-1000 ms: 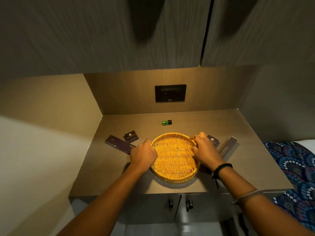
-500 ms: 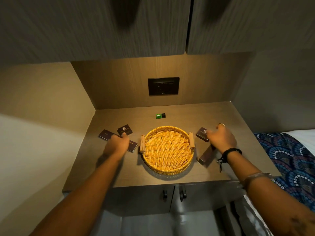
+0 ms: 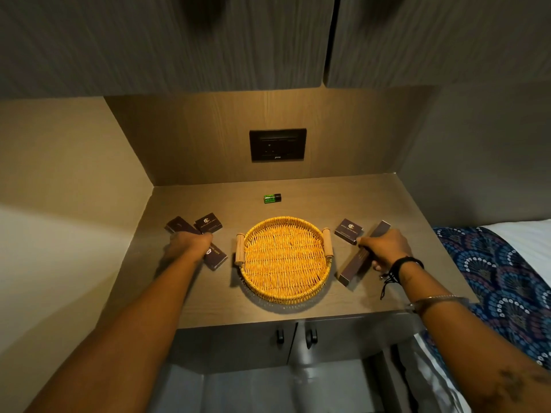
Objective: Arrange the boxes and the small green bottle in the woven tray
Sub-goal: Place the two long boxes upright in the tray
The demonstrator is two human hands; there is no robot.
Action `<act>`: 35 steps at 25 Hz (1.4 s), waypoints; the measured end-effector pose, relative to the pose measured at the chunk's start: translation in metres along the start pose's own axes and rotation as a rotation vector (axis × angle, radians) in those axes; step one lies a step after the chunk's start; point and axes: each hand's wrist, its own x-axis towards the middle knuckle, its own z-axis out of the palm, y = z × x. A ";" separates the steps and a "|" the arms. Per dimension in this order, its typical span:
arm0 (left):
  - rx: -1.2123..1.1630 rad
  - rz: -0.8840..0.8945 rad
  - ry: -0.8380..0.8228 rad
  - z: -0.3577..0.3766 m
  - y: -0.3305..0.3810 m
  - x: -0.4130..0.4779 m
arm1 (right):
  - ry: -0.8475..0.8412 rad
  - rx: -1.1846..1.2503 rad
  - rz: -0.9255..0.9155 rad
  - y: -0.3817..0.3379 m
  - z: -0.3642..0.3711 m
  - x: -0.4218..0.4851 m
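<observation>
The round woven tray (image 3: 284,293) with two wooden handles sits empty in the middle of the wooden counter (image 3: 298,186). A small green bottle (image 3: 272,198) lies on its side behind it. Left of the tray, my left hand (image 3: 190,244) is closed over a long dark box (image 3: 215,257), with a small dark box (image 3: 208,222) just beyond the knuckles. On the right, my right hand (image 3: 384,247) grips another long dark box (image 3: 356,265) around its middle. A small dark box (image 3: 348,231) lies between that hand and the tray.
A black socket panel (image 3: 278,144) is set in the back wall. Overhead cabinets (image 3: 208,40) hang low above the counter. Side walls close in the counter on both sides. A patterned bedspread (image 3: 501,281) lies to the right, and cabinet doors with handles (image 3: 295,335) are below.
Both hands left the tray's handles and moved outward. The left hand came down on the left long box, and the right hand closed around the right long box.
</observation>
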 end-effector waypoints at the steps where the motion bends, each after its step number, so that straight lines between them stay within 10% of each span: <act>1: -0.028 0.012 -0.016 -0.001 0.002 -0.001 | -0.015 0.028 0.024 -0.001 0.001 -0.001; 12: -0.118 0.374 0.058 -0.036 0.054 -0.062 | 0.098 0.189 0.048 -0.001 -0.008 0.005; 24: 0.435 0.645 0.023 0.038 0.062 -0.138 | -0.014 0.608 -0.213 -0.063 -0.014 -0.034; 35: 0.692 0.649 0.092 0.046 0.059 -0.131 | -0.122 0.132 -0.379 -0.089 0.059 -0.066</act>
